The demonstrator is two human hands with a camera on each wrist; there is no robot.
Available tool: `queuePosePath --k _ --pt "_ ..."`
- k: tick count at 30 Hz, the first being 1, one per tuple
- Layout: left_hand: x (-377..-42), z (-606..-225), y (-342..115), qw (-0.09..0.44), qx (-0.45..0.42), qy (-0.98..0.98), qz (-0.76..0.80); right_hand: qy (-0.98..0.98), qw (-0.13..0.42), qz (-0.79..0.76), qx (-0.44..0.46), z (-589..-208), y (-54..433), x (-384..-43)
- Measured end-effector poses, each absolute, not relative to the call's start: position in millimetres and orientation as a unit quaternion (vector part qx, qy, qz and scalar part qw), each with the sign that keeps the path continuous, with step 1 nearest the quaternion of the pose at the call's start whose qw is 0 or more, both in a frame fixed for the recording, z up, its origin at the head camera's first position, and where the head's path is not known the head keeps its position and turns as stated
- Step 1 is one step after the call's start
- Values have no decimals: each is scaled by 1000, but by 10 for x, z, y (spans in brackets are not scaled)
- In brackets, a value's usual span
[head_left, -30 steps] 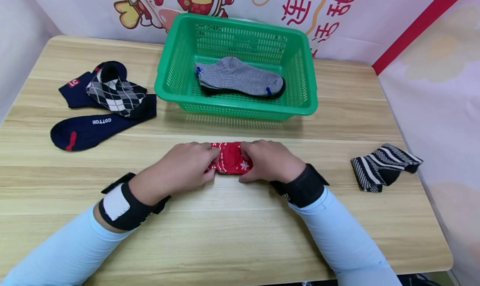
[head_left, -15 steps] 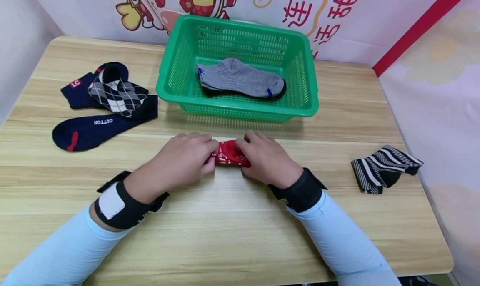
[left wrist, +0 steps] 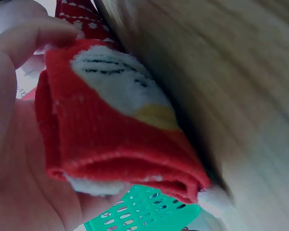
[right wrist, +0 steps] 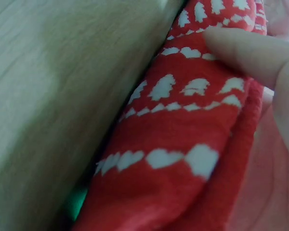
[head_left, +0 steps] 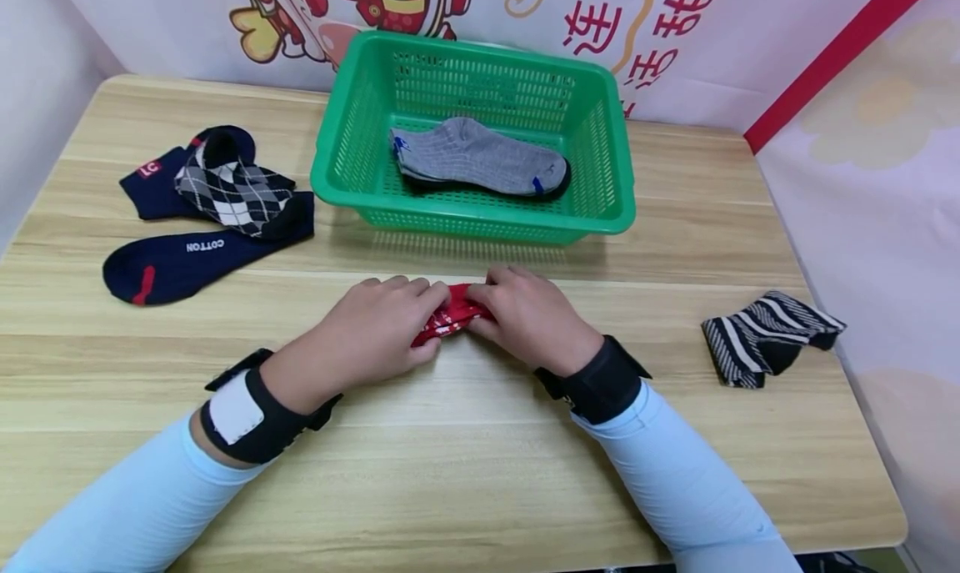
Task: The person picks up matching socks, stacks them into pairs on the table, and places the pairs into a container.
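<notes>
Between my two hands, low over the table in front of the basket, is a red sock [head_left: 454, 309] with white patterns, partly covered by the fingers. My left hand [head_left: 381, 329] grips one end. In the left wrist view the sock's folded cuff [left wrist: 111, 149] shows, bearing a fluffy white and yellow patch. My right hand [head_left: 531, 321] pinches the other end. Rows of white shapes run across the red fabric [right wrist: 173, 130] in the right wrist view, with the thumb pressed on it. Whether one sock or a pair is held, I cannot tell.
A green basket [head_left: 474, 228] stands behind the hands, with grey socks [head_left: 487, 158] in it. To the left lie navy socks [head_left: 172, 264] and an argyle sock [head_left: 240, 193]. Black-and-white striped socks [head_left: 772, 335] lie near the table's right edge.
The red sock lay flatter and showed more of its surface a second ago; now it is narrower and bunched. The hands have drawn closer together, and the right hand has shifted slightly away from me.
</notes>
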State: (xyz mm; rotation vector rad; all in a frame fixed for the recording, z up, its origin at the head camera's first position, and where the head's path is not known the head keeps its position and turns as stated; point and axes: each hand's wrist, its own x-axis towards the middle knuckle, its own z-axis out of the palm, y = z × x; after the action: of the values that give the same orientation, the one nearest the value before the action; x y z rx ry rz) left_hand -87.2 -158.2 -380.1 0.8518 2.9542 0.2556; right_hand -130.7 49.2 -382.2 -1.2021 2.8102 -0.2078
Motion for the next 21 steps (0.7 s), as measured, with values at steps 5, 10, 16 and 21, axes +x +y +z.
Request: queuePosePath --k 5,10,16,21 --pt "-867 -3803 -1577 26 275 958 77 917 36 -84 -389 -3809 488 -1299" --pt "-864 -3800 -1584 14 279 958 67 917 38 -90 -386 -3791 479 -1292" --pt "-869 -3783 -1589 20 272 960 61 919 61 -68 -384 -3767 468 -1288" --pt "-856 -3790 -1611 22 272 960 63 919 83 -42 -384 -3759 492 -1266"
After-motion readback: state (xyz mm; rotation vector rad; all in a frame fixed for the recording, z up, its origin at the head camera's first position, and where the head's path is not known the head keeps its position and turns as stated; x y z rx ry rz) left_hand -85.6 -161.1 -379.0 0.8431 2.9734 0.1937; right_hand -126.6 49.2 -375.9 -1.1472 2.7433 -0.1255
